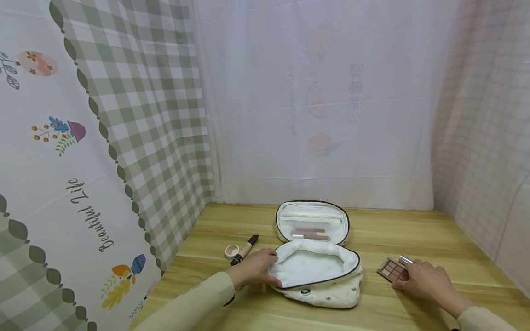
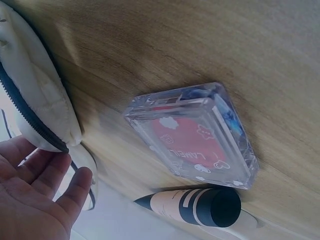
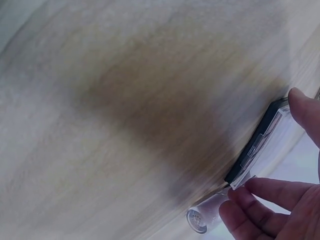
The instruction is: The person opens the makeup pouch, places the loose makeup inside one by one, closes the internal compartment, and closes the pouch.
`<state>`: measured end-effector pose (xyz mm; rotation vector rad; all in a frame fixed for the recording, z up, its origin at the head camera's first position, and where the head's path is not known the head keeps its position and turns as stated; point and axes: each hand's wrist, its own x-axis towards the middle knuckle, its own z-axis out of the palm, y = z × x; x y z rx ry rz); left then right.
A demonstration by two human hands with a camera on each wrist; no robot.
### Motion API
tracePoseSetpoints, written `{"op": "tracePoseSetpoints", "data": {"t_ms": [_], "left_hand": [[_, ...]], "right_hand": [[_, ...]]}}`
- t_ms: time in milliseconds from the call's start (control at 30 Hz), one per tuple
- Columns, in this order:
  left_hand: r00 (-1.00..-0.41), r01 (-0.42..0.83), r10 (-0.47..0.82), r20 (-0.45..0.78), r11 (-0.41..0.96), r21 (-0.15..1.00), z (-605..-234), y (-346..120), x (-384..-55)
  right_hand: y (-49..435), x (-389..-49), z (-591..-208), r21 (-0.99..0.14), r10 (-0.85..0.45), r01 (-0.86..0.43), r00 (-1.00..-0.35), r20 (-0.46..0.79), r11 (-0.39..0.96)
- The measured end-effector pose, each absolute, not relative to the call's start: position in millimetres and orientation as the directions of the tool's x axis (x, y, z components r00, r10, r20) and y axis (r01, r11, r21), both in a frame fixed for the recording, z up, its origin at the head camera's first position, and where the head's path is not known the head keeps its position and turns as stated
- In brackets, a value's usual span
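A cream cosmetic bag (image 1: pixel 320 294) lies unzipped on the table, its white-lined mouth facing up and its lid (image 1: pixel 312 209) folded back. My left hand (image 1: pixel 253 269) grips the left side of the bag's rim, fingers at the dark zipper edge (image 2: pixel 31 107). On the right, my right hand (image 1: pixel 428 281) pinches an eyeshadow palette (image 1: pixel 391 270) by its edges, thumb at one end and fingertips at the other. A tube with a silvery end (image 1: pixel 406 260) lies right beside the palette, partly hidden behind the fingers in the head view.
Left of the bag are a dark-tipped makeup stick (image 1: pixel 245 252) and a small round compact (image 1: pixel 232 251). A clear square case (image 2: pixel 195 135) with a pink label lies near the stick. Slim tubes (image 1: pixel 310 234) show at the lid. Curtains (image 1: pixel 165 92) surround the wooden table (image 1: pixel 381 230).
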<state>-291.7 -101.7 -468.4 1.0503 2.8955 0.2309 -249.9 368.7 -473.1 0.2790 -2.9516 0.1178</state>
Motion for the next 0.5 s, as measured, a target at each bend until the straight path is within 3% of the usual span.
{"op": "tracePoseSetpoints", "data": {"t_ms": [500], "left_hand": [[-0.772,0.629,0.636,0.009,0.761,0.157,-468.3,-102.9,-290.8]], "right_hand": [[363.8,-250.4,-470.2,-0.118,-0.138,-0.146,-0.988,0.075,0.982]]}}
